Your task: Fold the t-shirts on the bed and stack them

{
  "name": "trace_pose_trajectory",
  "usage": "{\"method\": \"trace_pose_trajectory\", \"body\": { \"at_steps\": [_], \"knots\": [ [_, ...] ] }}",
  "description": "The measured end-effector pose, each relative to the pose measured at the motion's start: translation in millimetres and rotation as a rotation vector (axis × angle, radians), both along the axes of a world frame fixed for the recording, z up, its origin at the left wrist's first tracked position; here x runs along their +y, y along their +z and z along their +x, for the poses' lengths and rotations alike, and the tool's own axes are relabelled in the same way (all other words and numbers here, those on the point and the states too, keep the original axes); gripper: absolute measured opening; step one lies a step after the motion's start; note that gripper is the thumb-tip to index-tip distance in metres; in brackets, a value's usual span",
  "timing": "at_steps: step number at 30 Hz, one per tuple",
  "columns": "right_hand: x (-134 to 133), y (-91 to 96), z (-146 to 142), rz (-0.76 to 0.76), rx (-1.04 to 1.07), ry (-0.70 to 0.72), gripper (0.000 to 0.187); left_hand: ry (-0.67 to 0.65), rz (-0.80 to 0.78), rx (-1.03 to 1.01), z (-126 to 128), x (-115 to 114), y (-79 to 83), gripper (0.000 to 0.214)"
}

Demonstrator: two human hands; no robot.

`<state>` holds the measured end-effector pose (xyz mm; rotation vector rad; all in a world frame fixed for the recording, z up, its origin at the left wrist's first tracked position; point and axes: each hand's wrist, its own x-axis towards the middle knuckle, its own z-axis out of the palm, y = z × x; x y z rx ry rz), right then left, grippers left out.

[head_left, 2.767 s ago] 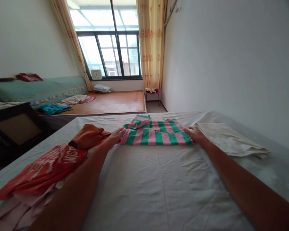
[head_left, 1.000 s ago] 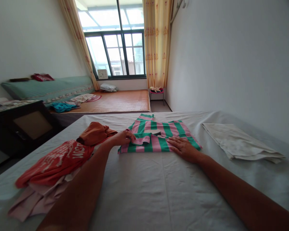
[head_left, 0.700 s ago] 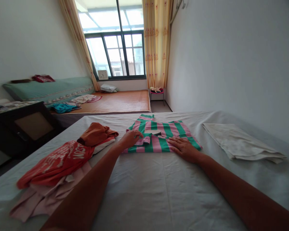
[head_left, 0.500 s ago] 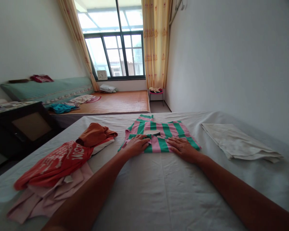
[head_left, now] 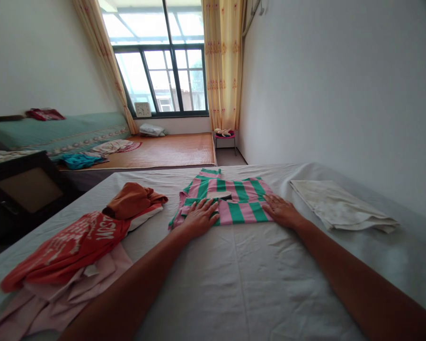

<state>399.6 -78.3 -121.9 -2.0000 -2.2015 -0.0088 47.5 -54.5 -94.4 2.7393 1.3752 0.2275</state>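
A pink and green striped garment (head_left: 241, 190) lies partly folded on the white sheet (head_left: 213, 279) in front of me. Its near edge is turned back over the rest, and a small dark patch shows by the fold. On the left part of the fold my left hand (head_left: 200, 217) rests flat, fingers spread. At the right end my right hand (head_left: 281, 210) lies with its fingers stretched out over the cloth's edge. Neither hand grips anything.
Left of me lie a red shirt with white lettering (head_left: 67, 246), a brown-orange garment (head_left: 129, 201) and a pink garment (head_left: 67, 303). A folded whitish cloth (head_left: 341, 203) is on the right. Beyond stand a dark cabinet (head_left: 21, 184) and a bed (head_left: 170, 149).
My right hand has slid outward to the right end of the striped garment. My left hand still rests on its left part. The whole view has shifted slightly.
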Motion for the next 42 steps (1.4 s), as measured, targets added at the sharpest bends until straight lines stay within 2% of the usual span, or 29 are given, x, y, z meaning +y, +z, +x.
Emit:
{"method": "trace_pose_trajectory", "body": {
  "at_steps": [2,4,5,7,10,12,15,19,22,24,27,30,33,36,38,42],
  "knots": [
    [-1,1.8,6,0.028,0.001,-0.103,0.064,0.001,-0.004,-0.002,0,0,1.5,0.056],
    [-4,5.8,-2,0.116,-0.02,-0.137,0.062,-0.001,-0.011,-0.004,1,-1,2.3,0.055],
    [-7,8.2,-11,0.168,-0.031,-0.101,0.06,-0.003,-0.013,-0.005,1,-1,2.3,0.054],
    [-13,12.4,-36,0.227,-0.037,0.069,0.057,-0.015,-0.015,-0.006,2,-1,1.6,0.053],
    [-19,14.8,-73,0.136,0.001,0.342,0.055,-0.027,-0.016,-0.007,2,-1,0.4,0.052],
    [-19,13.6,-83,0.048,0.024,0.394,0.055,-0.04,-0.026,-0.004,1,-1,1.8,0.053],
    [-14,10.1,-68,0.007,0.039,0.309,0.057,-0.127,-0.084,0.033,-6,0,10.4,0.059],
    [-7,6.4,-20,0.037,0.025,0.191,0.06,-0.263,-0.199,0.119,-22,4,30.0,0.067],
    [-4,5.4,10,0.119,0.023,0.046,0.057,-0.294,-0.226,0.146,-31,4,39.1,0.069],
    [-1,5.3,21,0.173,0.021,-0.012,0.054,-0.278,-0.219,0.165,-32,2,39.0,0.077],
    [2,5.7,23,0.212,0.065,0.006,0.051,-0.225,-0.145,0.166,-29,0,33.0,0.083],
    [1,10.1,15,0.246,0.167,0.023,0.05,-0.215,-0.065,0.09,-24,2,29.5,0.072],
    [-2,23.1,9,0.246,0.258,0.044,0.051,-0.239,-0.055,-0.003,-20,4,34.6,0.06],
    [-7,40.7,17,0.241,0.315,0.03,0.047,-0.268,-0.059,-0.049,-15,-2,42.5,0.056],
    [-11,49.2,30,0.183,0.321,0.033,0.043,-0.306,-0.086,-0.04,-11,-11,45.5,0.058],
    [-18,55.2,50,-0.109,0.279,0.111,0.031,-0.31,-0.171,0.093,-6,-29,51.1,0.058]
  ]
}}
